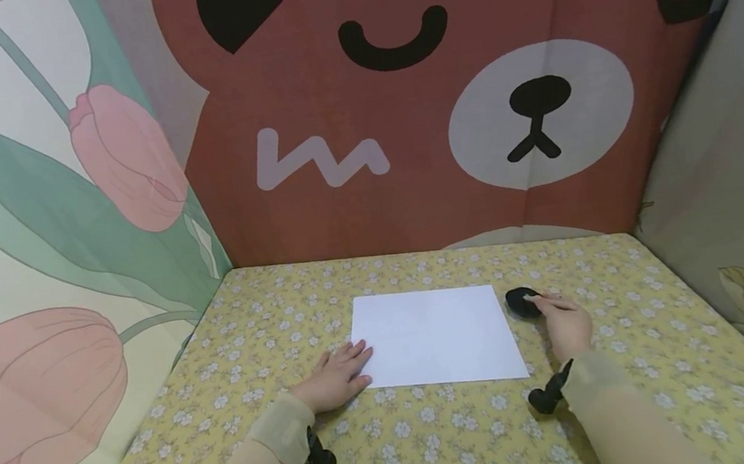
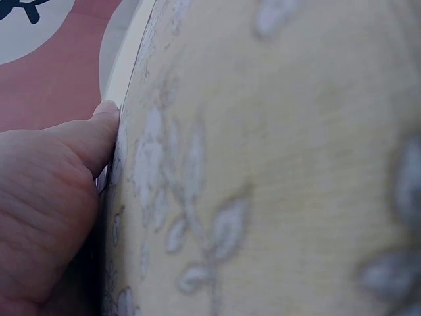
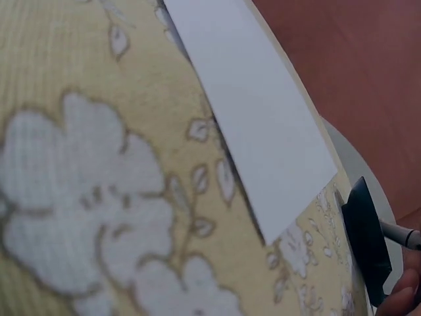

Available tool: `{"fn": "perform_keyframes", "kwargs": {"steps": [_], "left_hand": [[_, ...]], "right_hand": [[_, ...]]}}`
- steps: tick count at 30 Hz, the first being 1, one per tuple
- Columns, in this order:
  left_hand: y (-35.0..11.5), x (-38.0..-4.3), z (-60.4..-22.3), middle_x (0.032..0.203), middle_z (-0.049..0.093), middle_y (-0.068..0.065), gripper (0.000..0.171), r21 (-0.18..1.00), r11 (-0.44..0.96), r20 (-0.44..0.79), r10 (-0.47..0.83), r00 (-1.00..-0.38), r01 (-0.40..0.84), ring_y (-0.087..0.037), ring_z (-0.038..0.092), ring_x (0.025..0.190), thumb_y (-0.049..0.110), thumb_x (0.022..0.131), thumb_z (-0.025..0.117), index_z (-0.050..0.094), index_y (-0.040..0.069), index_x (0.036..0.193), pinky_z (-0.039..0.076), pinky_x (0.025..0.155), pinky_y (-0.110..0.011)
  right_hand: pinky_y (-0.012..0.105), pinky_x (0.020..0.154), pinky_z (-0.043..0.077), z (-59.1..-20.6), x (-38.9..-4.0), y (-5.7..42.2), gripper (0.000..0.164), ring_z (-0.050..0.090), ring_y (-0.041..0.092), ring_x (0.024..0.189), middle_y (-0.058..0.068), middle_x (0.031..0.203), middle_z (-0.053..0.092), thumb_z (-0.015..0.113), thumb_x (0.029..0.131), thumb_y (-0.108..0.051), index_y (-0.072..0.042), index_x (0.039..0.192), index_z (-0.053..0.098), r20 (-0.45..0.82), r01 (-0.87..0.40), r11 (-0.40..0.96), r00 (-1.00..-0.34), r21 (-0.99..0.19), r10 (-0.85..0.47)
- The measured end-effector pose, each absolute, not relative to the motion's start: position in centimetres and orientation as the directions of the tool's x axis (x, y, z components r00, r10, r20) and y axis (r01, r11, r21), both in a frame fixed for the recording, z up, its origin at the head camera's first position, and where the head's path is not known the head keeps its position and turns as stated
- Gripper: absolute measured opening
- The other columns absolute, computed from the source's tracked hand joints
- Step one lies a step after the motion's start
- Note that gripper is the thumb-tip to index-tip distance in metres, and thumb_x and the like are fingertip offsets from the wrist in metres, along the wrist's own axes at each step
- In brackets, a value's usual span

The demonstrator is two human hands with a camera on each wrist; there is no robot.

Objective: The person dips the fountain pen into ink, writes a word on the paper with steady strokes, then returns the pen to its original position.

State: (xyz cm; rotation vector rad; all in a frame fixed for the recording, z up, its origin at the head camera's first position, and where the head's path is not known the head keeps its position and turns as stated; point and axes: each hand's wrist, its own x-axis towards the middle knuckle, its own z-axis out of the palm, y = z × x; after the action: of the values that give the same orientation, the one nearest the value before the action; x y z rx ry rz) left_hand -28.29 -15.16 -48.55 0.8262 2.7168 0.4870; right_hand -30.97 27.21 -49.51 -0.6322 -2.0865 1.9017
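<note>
A blank white sheet of paper (image 1: 437, 336) lies flat on the cloth. My left hand (image 1: 334, 378) rests at its left edge with the fingers spread, their tips over the paper; the left wrist view shows the thumb (image 2: 99, 131) stretched along the surface. To the right of the sheet is a black rounded object (image 1: 522, 302), like a small stand or dish. My right hand (image 1: 568, 324) is at it, and its fingertips seem to pinch a white pen-like stick (image 3: 398, 232) that meets the dark object (image 3: 365, 237). Most of that hand is outside the right wrist view.
A yellow floral cloth (image 1: 433, 449) covers the table. Behind it hangs a brown bear-print backdrop (image 1: 315, 223), with a tulip-print curtain (image 1: 69, 261) on the left and a grey printed one (image 1: 726, 165) on the right. Black wrist devices (image 1: 321, 459) sit at both cuffs.
</note>
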Motion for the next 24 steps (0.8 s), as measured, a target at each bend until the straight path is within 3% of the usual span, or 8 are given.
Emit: {"fn": "perform_keyframes", "kwargs": {"steps": [5,8,10,12,16,24], "left_hand": [[-15.2,-28.3,-48.6,0.161,0.013,-0.002,0.059,0.389,0.782,-0.145,0.574,-0.806,0.487,-0.027,0.005,0.147,0.042,0.103,0.040,0.023,0.017,0.155,0.002,0.114,-0.058],[-15.2,-28.4,-48.5,0.161,0.013,-0.001,0.059,0.379,0.789,-0.148,0.568,-0.810,0.484,-0.026,0.005,0.147,0.042,0.103,0.040,0.023,0.018,0.155,0.002,0.114,-0.058],[-15.2,-28.3,-48.4,0.161,0.013,-0.001,0.059,0.370,0.793,-0.151,0.565,-0.811,0.484,-0.025,0.005,0.147,0.043,0.103,0.039,0.023,0.019,0.155,0.002,0.114,-0.057],[-15.2,-28.3,-48.3,0.161,0.014,-0.002,0.059,0.373,0.791,-0.148,0.568,-0.810,0.486,-0.027,0.006,0.147,0.042,0.103,0.040,0.024,0.017,0.155,0.003,0.114,-0.058],[-15.1,-28.2,-48.2,0.160,0.015,-0.005,0.059,0.383,0.783,-0.145,0.574,-0.806,0.489,-0.029,0.007,0.147,0.040,0.103,0.041,0.025,0.015,0.154,0.003,0.113,-0.060],[-15.1,-28.2,-48.4,0.161,0.014,-0.004,0.059,0.385,0.781,-0.146,0.577,-0.803,0.492,-0.028,0.007,0.147,0.040,0.103,0.040,0.024,0.016,0.154,0.004,0.113,-0.060]], "right_hand": [[0.030,0.101,0.042,-49.1,-31.0,27.1,0.049,0.048,0.021,0.127,0.003,0.141,0.050,0.066,0.092,-0.037,-0.006,0.130,0.061,-0.129,0.119,-0.053,-0.839,-0.991,0.529],[0.022,0.080,0.052,-48.8,-31.3,27.0,0.042,0.064,0.014,0.098,0.002,0.119,0.064,0.066,0.092,-0.029,-0.002,0.125,0.063,-0.111,0.044,-0.131,-0.818,-0.990,0.565],[0.019,0.065,0.053,-48.7,-31.5,27.0,0.039,0.066,0.011,0.078,-0.001,0.099,0.069,0.067,0.092,-0.021,0.001,0.124,0.062,-0.108,-0.007,-0.193,-0.806,-0.981,0.581],[0.019,0.058,0.052,-48.7,-31.7,27.0,0.038,0.065,0.009,0.068,0.000,0.085,0.070,0.066,0.093,-0.017,0.002,0.125,0.061,-0.100,-0.032,-0.208,-0.801,-0.978,0.590],[0.018,0.057,0.051,-48.9,-32.0,27.0,0.038,0.063,0.008,0.069,-0.002,0.084,0.067,0.068,0.091,-0.017,0.000,0.124,0.060,-0.113,-0.023,-0.214,-0.792,-0.977,0.601],[0.018,0.062,0.049,-49.1,-32.0,27.0,0.022,0.058,0.013,0.077,-0.003,0.083,0.060,0.066,0.089,-0.015,-0.003,0.108,0.061,-0.088,-0.017,-0.157,-0.767,-0.987,0.636]]}}
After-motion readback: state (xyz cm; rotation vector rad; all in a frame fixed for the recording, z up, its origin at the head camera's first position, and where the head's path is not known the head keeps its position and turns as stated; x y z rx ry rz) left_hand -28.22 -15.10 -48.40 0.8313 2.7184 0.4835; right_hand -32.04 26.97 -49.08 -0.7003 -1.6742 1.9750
